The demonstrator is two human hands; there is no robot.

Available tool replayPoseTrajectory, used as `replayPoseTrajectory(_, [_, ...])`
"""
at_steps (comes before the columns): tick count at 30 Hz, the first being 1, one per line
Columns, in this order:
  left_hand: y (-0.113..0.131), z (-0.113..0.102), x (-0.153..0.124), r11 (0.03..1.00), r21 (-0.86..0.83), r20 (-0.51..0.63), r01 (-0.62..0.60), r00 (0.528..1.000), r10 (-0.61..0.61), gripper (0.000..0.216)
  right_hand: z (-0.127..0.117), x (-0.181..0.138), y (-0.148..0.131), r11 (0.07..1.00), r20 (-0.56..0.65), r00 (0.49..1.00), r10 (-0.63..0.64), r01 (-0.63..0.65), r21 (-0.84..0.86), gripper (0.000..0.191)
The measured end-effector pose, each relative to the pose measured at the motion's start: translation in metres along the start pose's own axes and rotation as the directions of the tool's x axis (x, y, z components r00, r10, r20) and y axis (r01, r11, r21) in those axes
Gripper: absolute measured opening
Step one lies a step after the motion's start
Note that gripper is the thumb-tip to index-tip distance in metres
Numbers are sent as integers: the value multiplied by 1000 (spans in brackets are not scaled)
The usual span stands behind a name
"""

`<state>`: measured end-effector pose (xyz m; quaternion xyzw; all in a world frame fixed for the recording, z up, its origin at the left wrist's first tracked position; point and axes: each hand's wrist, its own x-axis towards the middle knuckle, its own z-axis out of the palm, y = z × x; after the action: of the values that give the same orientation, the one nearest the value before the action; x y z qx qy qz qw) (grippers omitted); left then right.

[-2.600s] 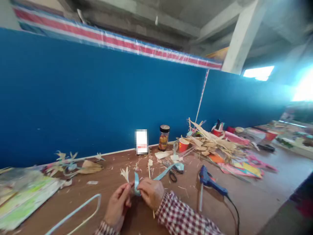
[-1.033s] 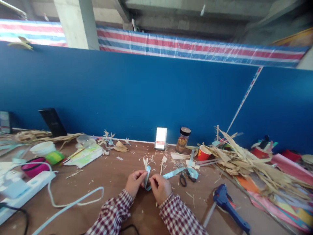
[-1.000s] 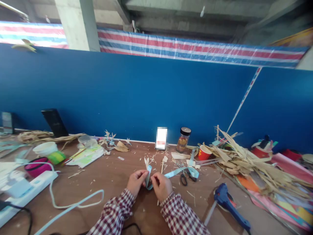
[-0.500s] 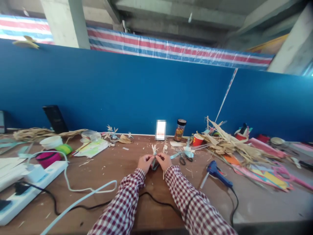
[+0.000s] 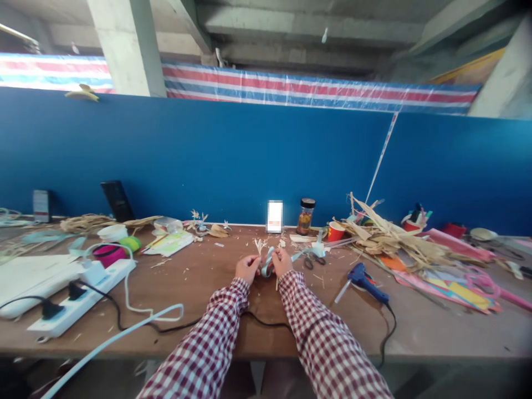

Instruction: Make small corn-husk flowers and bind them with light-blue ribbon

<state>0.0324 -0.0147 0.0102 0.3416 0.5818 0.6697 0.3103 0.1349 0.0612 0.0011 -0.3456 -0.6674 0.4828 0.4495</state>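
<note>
In the middle of the table my left hand (image 5: 247, 268) pinches a small corn-husk flower (image 5: 259, 246), its pale frayed petals pointing up. Close beside it, my right hand (image 5: 283, 261) is closed on a light-blue ribbon (image 5: 267, 266), which loops between the two hands. A thin pale stick end shows below my right hand. The ribbon's tail runs right towards black-handled scissors (image 5: 313, 260) lying on the table. Exactly how the ribbon meets the flower stem is hidden by my fingers.
A blue glue gun (image 5: 367, 284) with a black cable lies at right, before dried husks (image 5: 399, 244) and coloured paper. A red cup (image 5: 336, 231) and a jar (image 5: 306, 217) stand at the back. A white power strip (image 5: 87, 302) with cables lies at left.
My hands have moved slightly apart, and the ribbon now shows as a wider loop between them. The flower has shifted a little left with my left hand. The camera view has turned slightly.
</note>
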Motion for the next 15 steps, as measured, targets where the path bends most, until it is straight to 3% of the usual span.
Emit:
replayPoseTrajectory(6, [-4, -2, -13, 1000, -25, -1, -13, 1000, 13, 29, 2, -16, -3, 998, 4, 998, -56, 56, 24, 15])
replayPoseTrajectory(15, [-8, -6, -10, 996, -68, -8, -52, 999, 52, 32, 4, -21, -6, 992, 36, 992, -120, 118, 35, 11])
